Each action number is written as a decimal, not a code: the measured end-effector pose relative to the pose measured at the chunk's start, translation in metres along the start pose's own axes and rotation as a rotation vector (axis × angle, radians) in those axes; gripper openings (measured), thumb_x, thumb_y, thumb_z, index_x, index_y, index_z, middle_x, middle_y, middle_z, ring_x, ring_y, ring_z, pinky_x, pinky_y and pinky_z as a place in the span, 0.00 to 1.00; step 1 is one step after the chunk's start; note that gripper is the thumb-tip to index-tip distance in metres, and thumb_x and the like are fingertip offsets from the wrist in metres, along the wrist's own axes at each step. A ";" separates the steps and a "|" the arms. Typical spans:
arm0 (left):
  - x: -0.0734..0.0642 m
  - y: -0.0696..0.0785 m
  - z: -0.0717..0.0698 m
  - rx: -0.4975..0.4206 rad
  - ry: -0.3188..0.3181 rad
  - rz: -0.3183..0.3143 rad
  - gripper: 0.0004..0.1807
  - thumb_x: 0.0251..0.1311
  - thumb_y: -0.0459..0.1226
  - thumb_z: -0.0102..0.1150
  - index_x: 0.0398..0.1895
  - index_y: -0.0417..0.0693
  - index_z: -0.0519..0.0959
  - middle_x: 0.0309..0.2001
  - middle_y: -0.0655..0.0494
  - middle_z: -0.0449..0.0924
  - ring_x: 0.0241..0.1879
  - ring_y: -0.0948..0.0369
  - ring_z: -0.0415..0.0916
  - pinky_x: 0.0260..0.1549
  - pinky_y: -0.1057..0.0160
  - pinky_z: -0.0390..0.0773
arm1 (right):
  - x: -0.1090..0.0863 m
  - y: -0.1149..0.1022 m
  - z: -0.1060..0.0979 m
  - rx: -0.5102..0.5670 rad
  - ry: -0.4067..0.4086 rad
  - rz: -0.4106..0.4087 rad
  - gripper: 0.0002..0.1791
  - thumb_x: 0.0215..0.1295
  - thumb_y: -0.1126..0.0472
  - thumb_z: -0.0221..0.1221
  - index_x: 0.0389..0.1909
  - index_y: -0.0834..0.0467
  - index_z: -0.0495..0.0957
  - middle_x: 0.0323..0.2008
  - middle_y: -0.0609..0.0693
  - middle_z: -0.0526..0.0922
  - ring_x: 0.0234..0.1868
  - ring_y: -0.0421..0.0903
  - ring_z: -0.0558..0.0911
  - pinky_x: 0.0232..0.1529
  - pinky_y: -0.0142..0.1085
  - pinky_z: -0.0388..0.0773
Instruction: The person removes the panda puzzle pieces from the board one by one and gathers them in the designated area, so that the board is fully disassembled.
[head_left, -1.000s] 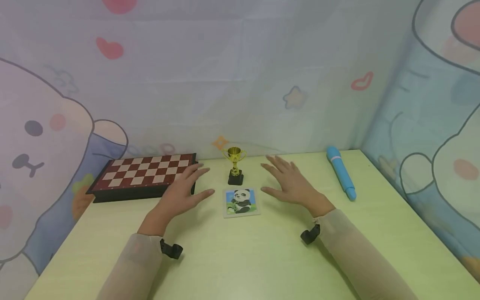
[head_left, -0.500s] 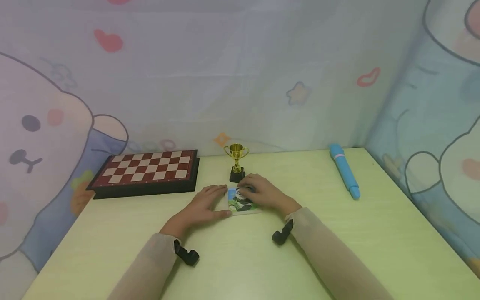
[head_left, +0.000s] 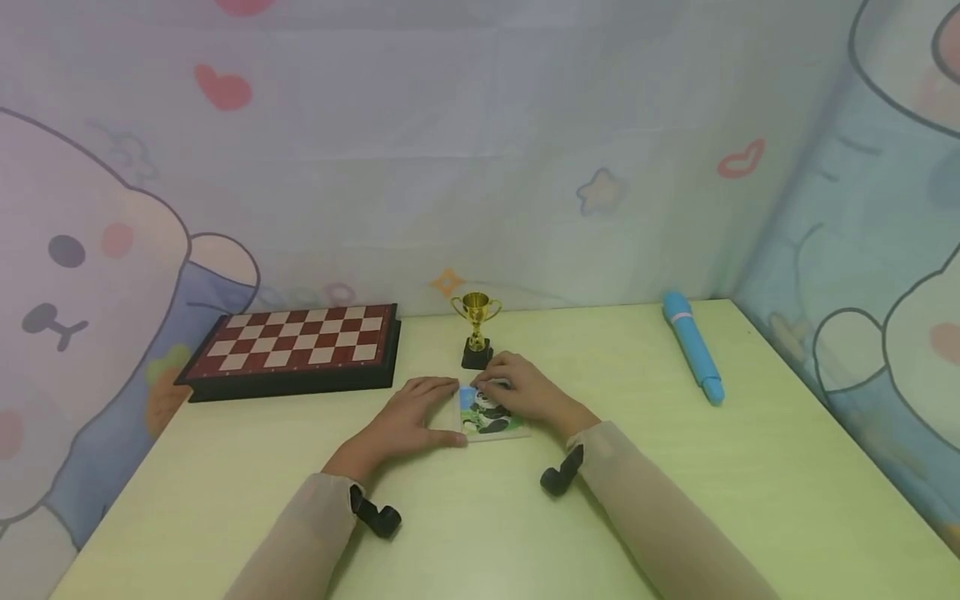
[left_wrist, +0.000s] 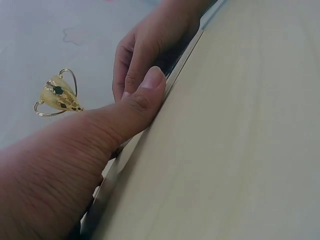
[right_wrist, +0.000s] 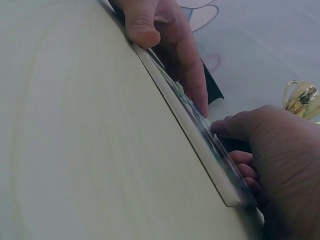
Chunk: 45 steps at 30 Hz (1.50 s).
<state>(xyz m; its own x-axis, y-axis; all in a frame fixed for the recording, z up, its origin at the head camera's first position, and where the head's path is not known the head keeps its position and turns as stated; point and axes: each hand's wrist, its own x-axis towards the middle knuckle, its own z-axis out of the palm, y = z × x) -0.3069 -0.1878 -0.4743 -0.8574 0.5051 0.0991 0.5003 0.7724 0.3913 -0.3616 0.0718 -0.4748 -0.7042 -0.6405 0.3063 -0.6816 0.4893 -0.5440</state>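
Note:
A small square board with a panda picture (head_left: pixel 491 423) lies on the table between the hands. My left hand (head_left: pixel 401 425) holds its left edge, thumb at the near corner and fingers at the far one. My right hand (head_left: pixel 531 392) covers the upper right of the picture, thumb and index finger bent together at its far part. In the right wrist view the thumb of the right hand (right_wrist: pixel 295 150) touches the top face of the board (right_wrist: pixel 180 114), and its other fingers curl below; what their tips hold is hidden. A gold trophy cup (head_left: pixel 476 325) stands just behind.
A red and white chessboard box (head_left: pixel 296 346) lies at the back left. A blue pen-shaped object (head_left: pixel 693 346) is at the back right of the table (head_left: pixel 480 533). A printed cloth (head_left: pixel 480 167) hangs behind and at the sides.
Both hands have come down and inward from above the table onto the panda board, the left at its left edge, the right over its upper right. The last half second shows hardly any movement.

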 end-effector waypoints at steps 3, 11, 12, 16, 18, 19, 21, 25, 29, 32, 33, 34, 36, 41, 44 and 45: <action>-0.001 0.000 -0.001 0.001 -0.006 -0.011 0.57 0.47 0.77 0.56 0.78 0.60 0.62 0.76 0.64 0.59 0.75 0.54 0.52 0.70 0.42 0.57 | 0.001 0.000 0.001 0.010 -0.005 0.010 0.14 0.75 0.54 0.57 0.52 0.53 0.86 0.51 0.51 0.77 0.52 0.48 0.75 0.54 0.45 0.74; -0.001 0.003 -0.002 -0.035 -0.017 -0.040 0.56 0.48 0.75 0.59 0.78 0.59 0.61 0.76 0.63 0.59 0.76 0.53 0.50 0.70 0.41 0.58 | 0.007 0.002 0.006 0.021 -0.004 0.014 0.14 0.74 0.54 0.58 0.53 0.53 0.86 0.49 0.50 0.79 0.51 0.47 0.75 0.52 0.44 0.73; -0.001 0.004 -0.002 -0.040 -0.025 -0.048 0.56 0.48 0.75 0.59 0.78 0.59 0.61 0.76 0.63 0.58 0.76 0.53 0.49 0.70 0.41 0.57 | 0.007 0.002 0.006 0.026 -0.003 0.007 0.14 0.74 0.55 0.58 0.53 0.53 0.86 0.49 0.51 0.80 0.50 0.47 0.75 0.52 0.44 0.73; 0.000 0.006 -0.003 -0.060 -0.031 -0.054 0.55 0.49 0.73 0.62 0.78 0.58 0.61 0.77 0.63 0.57 0.76 0.53 0.49 0.70 0.41 0.57 | 0.008 0.002 0.006 0.024 0.004 0.004 0.13 0.74 0.57 0.58 0.52 0.54 0.87 0.48 0.52 0.80 0.50 0.48 0.75 0.52 0.45 0.73; 0.000 0.007 -0.004 -0.069 -0.031 -0.054 0.55 0.49 0.72 0.63 0.78 0.57 0.62 0.76 0.62 0.58 0.76 0.52 0.49 0.70 0.40 0.57 | 0.009 0.001 0.005 0.031 -0.001 0.023 0.14 0.75 0.56 0.57 0.53 0.54 0.87 0.49 0.51 0.80 0.51 0.48 0.75 0.52 0.45 0.73; 0.000 0.007 -0.004 -0.071 -0.031 -0.052 0.55 0.50 0.71 0.64 0.78 0.57 0.62 0.76 0.61 0.58 0.76 0.52 0.49 0.70 0.40 0.57 | 0.009 0.001 0.005 0.037 -0.005 0.036 0.14 0.75 0.55 0.56 0.53 0.53 0.87 0.49 0.51 0.80 0.51 0.48 0.75 0.52 0.45 0.73; 0.000 0.008 -0.005 -0.086 -0.032 -0.051 0.54 0.50 0.70 0.65 0.78 0.56 0.62 0.76 0.60 0.58 0.76 0.51 0.49 0.70 0.39 0.56 | 0.009 -0.001 0.004 0.065 -0.014 0.067 0.14 0.76 0.55 0.55 0.52 0.52 0.87 0.50 0.50 0.80 0.52 0.48 0.75 0.53 0.46 0.73; 0.000 0.009 -0.005 -0.098 -0.038 -0.052 0.54 0.50 0.70 0.65 0.78 0.57 0.62 0.76 0.61 0.58 0.76 0.51 0.48 0.70 0.39 0.56 | 0.010 -0.002 0.003 0.112 -0.016 0.131 0.14 0.76 0.55 0.55 0.50 0.49 0.88 0.50 0.48 0.80 0.53 0.47 0.75 0.54 0.47 0.73; 0.000 0.008 -0.003 -0.093 -0.038 -0.055 0.54 0.50 0.70 0.64 0.78 0.57 0.62 0.76 0.62 0.59 0.76 0.52 0.48 0.70 0.39 0.56 | 0.009 -0.001 0.004 0.130 -0.014 0.167 0.13 0.76 0.55 0.55 0.50 0.48 0.88 0.52 0.49 0.79 0.55 0.48 0.74 0.57 0.49 0.72; -0.001 0.008 -0.002 -0.092 -0.043 -0.053 0.55 0.50 0.71 0.64 0.78 0.57 0.62 0.76 0.62 0.58 0.76 0.52 0.48 0.70 0.39 0.55 | 0.008 -0.001 0.005 0.136 -0.019 0.187 0.13 0.76 0.55 0.55 0.50 0.47 0.88 0.53 0.49 0.79 0.56 0.47 0.74 0.58 0.49 0.72; -0.001 0.008 -0.002 -0.090 -0.043 -0.052 0.55 0.50 0.70 0.64 0.78 0.57 0.62 0.76 0.62 0.58 0.76 0.52 0.48 0.70 0.39 0.55 | 0.008 -0.001 0.006 0.141 -0.019 0.191 0.13 0.76 0.55 0.55 0.50 0.47 0.88 0.53 0.48 0.79 0.56 0.47 0.74 0.58 0.49 0.72; -0.001 0.008 -0.003 -0.094 -0.039 -0.047 0.54 0.50 0.70 0.65 0.78 0.56 0.62 0.76 0.61 0.59 0.76 0.51 0.49 0.70 0.39 0.55 | 0.008 0.000 0.006 0.145 -0.018 0.196 0.13 0.76 0.55 0.55 0.50 0.47 0.88 0.52 0.48 0.79 0.56 0.47 0.74 0.58 0.48 0.72; -0.002 0.009 -0.003 -0.093 -0.036 -0.047 0.54 0.50 0.70 0.65 0.78 0.57 0.62 0.76 0.61 0.58 0.76 0.51 0.49 0.70 0.38 0.55 | 0.008 0.000 0.006 0.156 -0.014 0.202 0.13 0.76 0.54 0.55 0.49 0.47 0.88 0.52 0.47 0.79 0.55 0.46 0.74 0.57 0.47 0.73; -0.002 0.010 -0.005 -0.096 -0.030 -0.047 0.54 0.50 0.70 0.65 0.78 0.58 0.62 0.76 0.61 0.58 0.76 0.50 0.49 0.70 0.37 0.55 | 0.010 0.001 0.004 0.203 0.003 0.187 0.13 0.77 0.54 0.55 0.48 0.48 0.88 0.51 0.46 0.81 0.54 0.45 0.76 0.55 0.46 0.74; -0.002 0.009 -0.005 -0.091 -0.032 -0.045 0.54 0.50 0.70 0.65 0.78 0.57 0.62 0.77 0.61 0.58 0.76 0.50 0.49 0.70 0.37 0.55 | 0.010 0.001 0.003 0.216 -0.002 0.152 0.14 0.78 0.54 0.54 0.48 0.50 0.88 0.51 0.45 0.83 0.55 0.45 0.77 0.56 0.45 0.74; -0.002 0.009 -0.005 -0.092 -0.031 -0.044 0.54 0.50 0.70 0.65 0.78 0.57 0.62 0.76 0.61 0.58 0.76 0.50 0.49 0.70 0.37 0.55 | 0.010 0.001 0.002 0.219 -0.004 0.136 0.14 0.78 0.54 0.54 0.48 0.51 0.87 0.51 0.45 0.84 0.54 0.45 0.77 0.56 0.45 0.74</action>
<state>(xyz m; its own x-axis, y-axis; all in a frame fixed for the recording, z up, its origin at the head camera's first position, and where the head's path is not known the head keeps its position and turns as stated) -0.3015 -0.1835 -0.4669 -0.8733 0.4843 0.0526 0.4480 0.7562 0.4769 -0.3687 0.0645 -0.4742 -0.7855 -0.5801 0.2154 -0.5209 0.4320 -0.7362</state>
